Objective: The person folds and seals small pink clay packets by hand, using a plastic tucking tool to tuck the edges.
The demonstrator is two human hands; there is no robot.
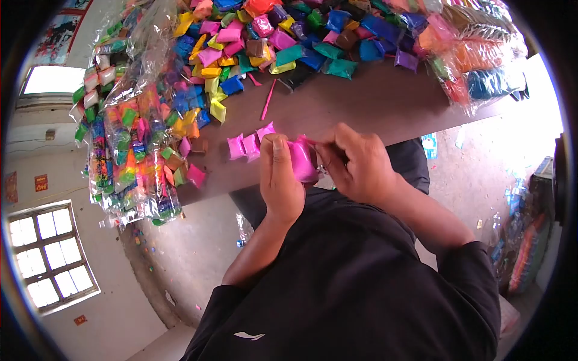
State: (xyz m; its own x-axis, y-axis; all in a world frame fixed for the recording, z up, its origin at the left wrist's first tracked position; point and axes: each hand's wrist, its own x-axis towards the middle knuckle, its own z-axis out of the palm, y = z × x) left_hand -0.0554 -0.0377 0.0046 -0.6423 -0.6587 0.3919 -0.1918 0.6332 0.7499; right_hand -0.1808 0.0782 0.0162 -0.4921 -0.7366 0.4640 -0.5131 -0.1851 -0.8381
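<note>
My left hand (280,180) and my right hand (356,163) meet just below the edge of the brown table (361,105). Together they pinch a small bright pink packet (301,160); the left thumb lies along its left side and the right fingers grip its right end. Three more pink packets (248,144) lie side by side on the table just left of my hands. My black sleeves and shirt fill the lower part of the view.
A big heap of small coloured packets (283,42) covers the far side of the table. A thin pink stick (268,100) lies in front of it. Clear bags of packets (129,138) hang off the left, and more bags (481,57) sit at the right.
</note>
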